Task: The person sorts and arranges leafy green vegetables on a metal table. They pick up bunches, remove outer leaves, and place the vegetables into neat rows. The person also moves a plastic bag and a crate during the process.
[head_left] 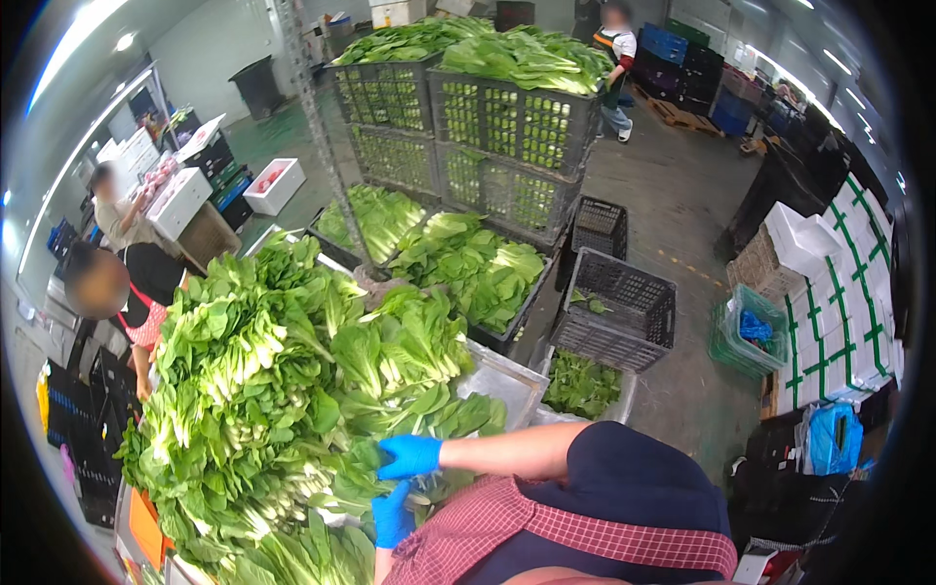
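Observation:
Both my hands wear blue gloves and are close together at the near edge of a big heap of leafy green vegetables (248,380) with pale stems. My right hand (411,457), the upper one in the picture, has its fingers around a leafy green (363,455). Just below it, my left hand (393,518) touches the same greens near some pale stems; its grip is partly hidden. Loose broad leaves (461,417) spread beside my right hand. More stalks (307,552) lie past my left hand.
Beyond the heap, black crates (512,124) full of greens are stacked beside a metal post (322,131). A black crate (618,307) with a few leaves stands above a pale bin of leaves (585,384). A co-worker (150,292) stands across the heap; two other people are farther off.

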A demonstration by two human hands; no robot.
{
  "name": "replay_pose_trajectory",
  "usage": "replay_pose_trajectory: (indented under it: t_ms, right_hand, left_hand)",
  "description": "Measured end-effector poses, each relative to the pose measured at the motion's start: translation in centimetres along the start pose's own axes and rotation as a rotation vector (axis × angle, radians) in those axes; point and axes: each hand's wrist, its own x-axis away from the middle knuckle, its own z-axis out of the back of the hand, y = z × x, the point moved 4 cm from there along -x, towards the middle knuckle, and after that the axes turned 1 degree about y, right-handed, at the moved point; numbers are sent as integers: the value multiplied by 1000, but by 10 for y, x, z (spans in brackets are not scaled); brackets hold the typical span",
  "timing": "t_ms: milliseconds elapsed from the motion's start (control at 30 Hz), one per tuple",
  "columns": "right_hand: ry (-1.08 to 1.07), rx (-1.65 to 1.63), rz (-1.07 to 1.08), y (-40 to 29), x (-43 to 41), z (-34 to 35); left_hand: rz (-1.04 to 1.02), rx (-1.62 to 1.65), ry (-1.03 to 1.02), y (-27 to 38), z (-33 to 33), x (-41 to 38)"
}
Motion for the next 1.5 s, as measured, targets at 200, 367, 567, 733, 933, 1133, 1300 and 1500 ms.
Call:
replay_pose_trajectory:
  t_ms: [200,367,567,733,933,1133,1300,1500]
  right_hand:
    - [572,49,75,-49,-55,264]
    - [1106,124,311,-177,2,469]
    - [627,-173,187,-111,-5,303]
    - [299,-53,-232,66,-26,126]
    - [539,151,-473,116,-98,56]
    - [680,121,-489,150,-124,49]
    - [570,-45,-399,160,-116,55]
    - [411,-704,-273,56,-32,18]
  left_hand:
    - [1,138,118,13,-9,15]
    - [124,87,-3,14,-8,15]
    - [128,445,130,7,-1,20]
    - [144,480,73,9,4,18]
    - [57,506,144,10,5,19]
    - [12,502,110,6,19,16]
    - [32,476,141,9,16,9]
    - [-90,678,89,6,20,4]
